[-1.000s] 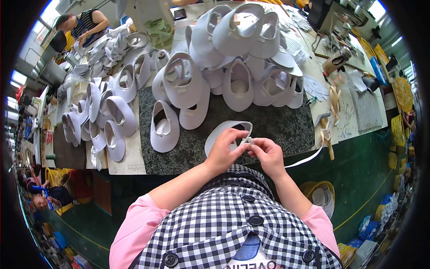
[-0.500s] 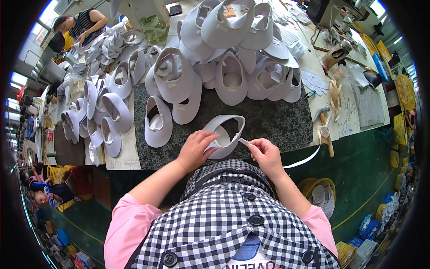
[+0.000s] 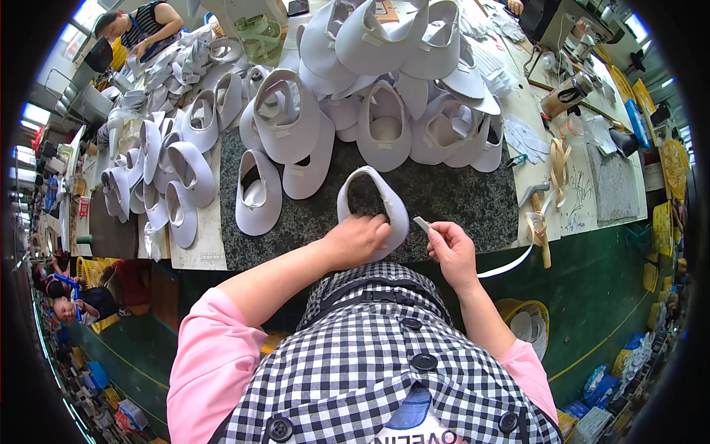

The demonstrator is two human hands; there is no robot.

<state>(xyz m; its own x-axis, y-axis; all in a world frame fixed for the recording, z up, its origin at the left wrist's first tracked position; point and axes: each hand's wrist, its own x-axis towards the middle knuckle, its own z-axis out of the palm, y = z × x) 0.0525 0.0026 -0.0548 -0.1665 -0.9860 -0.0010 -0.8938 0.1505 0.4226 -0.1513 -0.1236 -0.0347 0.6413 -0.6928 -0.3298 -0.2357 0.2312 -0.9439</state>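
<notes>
A white shoe upper (image 3: 396, 214) with an oval opening stands at the near edge of the dark speckled slab (image 3: 310, 222). My left hand (image 3: 359, 240) is closed on its near end, the fingers reaching into the opening and partly hidden there. Just to the right, my right hand (image 3: 451, 251) pinches the end of a narrow white strip (image 3: 421, 223) between thumb and fingers. The strip's tip points toward the upper but is apart from it. A longer white band (image 3: 510, 268) curves from beside my right hand toward a wooden-handled tool (image 3: 545, 244).
Many white shoe uppers (image 3: 384, 126) are piled behind the slab, with more (image 3: 188, 174) to the left. A hammer (image 3: 532, 194), beige straps (image 3: 560, 166) and a steel flask (image 3: 566, 92) lie at right. A yellow basket (image 3: 543, 311) stands below. Another person (image 3: 148, 29) works at far left.
The upper has turned so its opening faces more to the left. My left hand has moved right, its fingers now inside the opening. My right hand has drawn slightly right with the strip.
</notes>
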